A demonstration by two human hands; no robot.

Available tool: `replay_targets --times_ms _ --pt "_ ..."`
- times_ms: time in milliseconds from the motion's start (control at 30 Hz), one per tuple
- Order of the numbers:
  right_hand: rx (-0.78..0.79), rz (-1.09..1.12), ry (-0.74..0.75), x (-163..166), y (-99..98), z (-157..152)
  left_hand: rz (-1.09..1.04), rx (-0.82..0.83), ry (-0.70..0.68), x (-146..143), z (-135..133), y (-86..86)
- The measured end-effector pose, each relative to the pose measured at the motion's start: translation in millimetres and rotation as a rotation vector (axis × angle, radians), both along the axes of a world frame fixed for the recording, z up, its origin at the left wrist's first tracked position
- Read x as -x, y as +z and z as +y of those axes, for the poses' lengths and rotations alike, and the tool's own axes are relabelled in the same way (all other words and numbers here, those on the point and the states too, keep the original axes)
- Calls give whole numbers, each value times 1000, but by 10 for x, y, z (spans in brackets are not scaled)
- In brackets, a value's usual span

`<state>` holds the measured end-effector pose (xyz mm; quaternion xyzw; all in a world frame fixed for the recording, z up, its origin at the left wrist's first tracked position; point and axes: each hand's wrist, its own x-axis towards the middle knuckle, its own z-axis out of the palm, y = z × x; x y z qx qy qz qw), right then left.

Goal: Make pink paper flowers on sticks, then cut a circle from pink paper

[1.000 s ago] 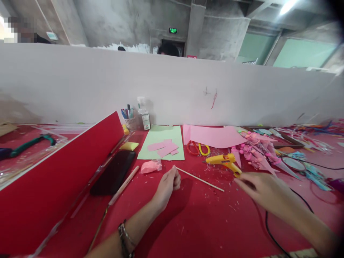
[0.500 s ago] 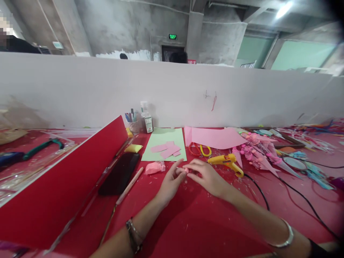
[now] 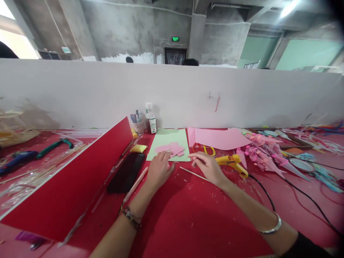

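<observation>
My left hand (image 3: pixel 160 169) is over the spot of the pink clay packet. Its fingers are bent forward and its thumb stands apart. A little pink (image 3: pixel 168 166) shows between thumb and fingers; whether the hand touches it I cannot tell. To the right, my right hand (image 3: pixel 208 166) has its fingertips drawn together near the front edge of the green sheet (image 3: pixel 168 134). Whatever it may hold is too small to make out. A thin stick (image 3: pixel 194 174) lies on the red table just below this hand. Pink paper pieces (image 3: pixel 173 147) rest on the green sheet.
A yellow glue gun (image 3: pixel 232 163) with a black cord lies beside my right wrist, scissors (image 3: pixel 208 150) behind it. Pink cone-shaped crafts (image 3: pixel 263 150) are piled farther right. On the left are a black phone (image 3: pixel 126 172), a pink-handled tool (image 3: pixel 136 183) and an upright red board (image 3: pixel 75 179).
My hands, together before over a small pink piece, have parted. The left has gone left, over the clay packet; the right has moved slightly right. The thin stick now shows on the table.
</observation>
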<state>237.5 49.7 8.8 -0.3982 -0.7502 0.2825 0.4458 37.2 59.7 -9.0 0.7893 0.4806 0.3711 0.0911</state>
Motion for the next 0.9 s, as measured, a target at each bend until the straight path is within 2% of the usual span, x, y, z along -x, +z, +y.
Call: replay_targets --times_ms 100,267,433,667,900 --pt "11 -11 -23 50 -38 57 80 12 -26 219 125 -54" --pt "122 -16 68 181 -123 120 128 83 -148 368 203 -221" --pt "138 3 111 345 -192 177 24 116 -167 284 216 -309" --pt "24 11 112 540 -130 142 -174 142 -218 72 113 -265" --pt "-46 107 128 561 -79 85 -308 182 -258 31 76 -247"
